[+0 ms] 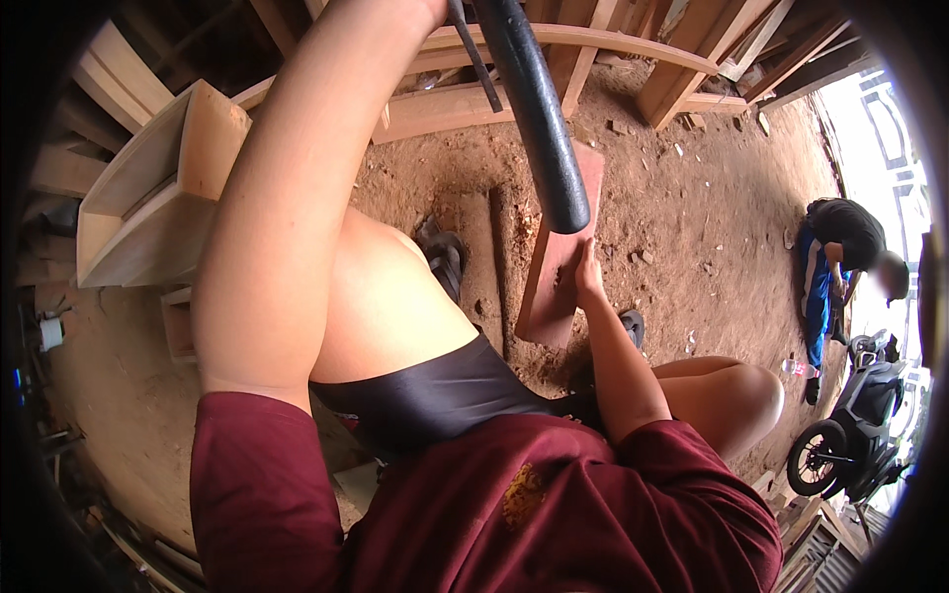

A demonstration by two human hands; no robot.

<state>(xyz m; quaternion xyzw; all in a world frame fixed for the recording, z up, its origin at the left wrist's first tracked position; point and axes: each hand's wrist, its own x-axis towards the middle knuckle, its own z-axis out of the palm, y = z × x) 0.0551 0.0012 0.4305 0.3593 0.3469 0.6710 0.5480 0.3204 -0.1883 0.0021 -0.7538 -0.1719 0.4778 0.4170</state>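
Observation:
My left arm is raised toward the top edge, where the hand [427, 8] is almost wholly cut off and its fingers are out of sight. Beside that wrist a thick black tool handle [539, 124] slants down through the air, so the left hand appears to hold it; the tool's head is not in view. A thin dark metal strip [476, 59] shows next to the handle. My right hand [589, 273] is closed on the right edge of a reddish-brown wooden board [552, 292], tilted above the dirt floor. The handle's end covers part of the board.
A long squared timber [501, 267] lies on the ground left of the board. Pale wooden box frames [163, 188] stand at left, with stacked lumber and a curved piece [613, 42] at the back. At right, another person [845, 237] bends near a parked motorcycle [858, 420].

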